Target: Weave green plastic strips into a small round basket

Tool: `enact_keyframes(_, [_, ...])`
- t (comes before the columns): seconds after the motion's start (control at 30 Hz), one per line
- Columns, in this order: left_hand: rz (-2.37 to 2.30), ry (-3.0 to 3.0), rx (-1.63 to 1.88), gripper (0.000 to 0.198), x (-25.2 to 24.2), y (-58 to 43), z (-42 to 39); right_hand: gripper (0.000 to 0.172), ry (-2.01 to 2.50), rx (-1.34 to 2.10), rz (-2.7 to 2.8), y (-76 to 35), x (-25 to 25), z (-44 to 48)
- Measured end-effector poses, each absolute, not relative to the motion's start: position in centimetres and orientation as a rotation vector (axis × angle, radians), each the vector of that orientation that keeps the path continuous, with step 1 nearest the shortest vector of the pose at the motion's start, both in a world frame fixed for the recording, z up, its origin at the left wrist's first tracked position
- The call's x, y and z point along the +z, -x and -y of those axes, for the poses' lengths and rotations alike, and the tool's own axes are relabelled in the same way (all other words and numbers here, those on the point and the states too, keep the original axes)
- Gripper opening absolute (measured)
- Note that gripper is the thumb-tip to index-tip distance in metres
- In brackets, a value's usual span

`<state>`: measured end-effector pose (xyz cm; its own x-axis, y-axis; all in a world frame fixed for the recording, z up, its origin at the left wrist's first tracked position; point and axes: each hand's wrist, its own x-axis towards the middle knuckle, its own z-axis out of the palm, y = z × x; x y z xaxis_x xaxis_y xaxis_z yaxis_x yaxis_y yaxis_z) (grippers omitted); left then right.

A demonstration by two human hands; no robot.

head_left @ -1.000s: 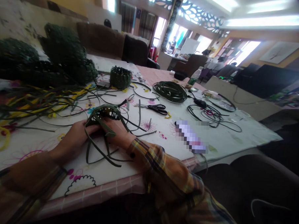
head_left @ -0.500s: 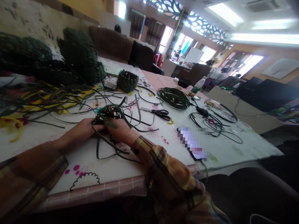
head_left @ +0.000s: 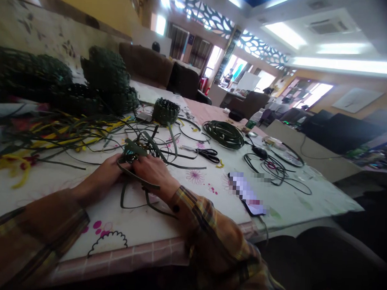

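Observation:
A small, partly woven basket of dark green flat strips sits between my hands on the table, its loose strip ends sticking out all round. My left hand grips its near left side, with the fingertips hidden behind the weave. Over the near right side, my right hand has its fingers curled on the strips; which strip they pinch is hard to make out. Black-handled scissors lie to the right of the basket. Behind it stands a small round woven basket.
Larger dark green woven baskets are piled at the back left. Loose green and yellow strips spread in front of them. To the right lie a coil of green strip, a black cable and a phone.
The view has tilted up slightly. My right hand's fingers have shifted on the basket, and the loose strips around its top now stand at different angles.

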<state>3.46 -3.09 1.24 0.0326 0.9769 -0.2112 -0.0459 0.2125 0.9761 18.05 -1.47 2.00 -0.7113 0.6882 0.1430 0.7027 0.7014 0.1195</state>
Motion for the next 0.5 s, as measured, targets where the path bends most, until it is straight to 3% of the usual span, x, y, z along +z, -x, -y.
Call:
enact_keyframes(0.13, [-1.153,-0.953,1.130,0.029,0.4,-2.6,2.1,0.033,0.814,-0.278,2.710,-19.5,2.6,2.7])
enact_keyframes(0.27, [-1.309,-0.848,1.240,0.021,0.1,-0.9,0.7,0.031,0.960,-0.049,2.396,-20.9,1.5,1.9])
enact_keyframes(0.4, [-1.348,-0.848,1.286,0.019,0.2,0.1,-0.1,0.018,1.182,0.530,1.882,-21.4,0.1,-0.7])
enact_keyframes(0.5, [-1.347,-0.861,1.277,0.020,0.0,-0.1,0.2,0.020,1.096,1.034,1.575,-21.6,-0.4,-2.1])
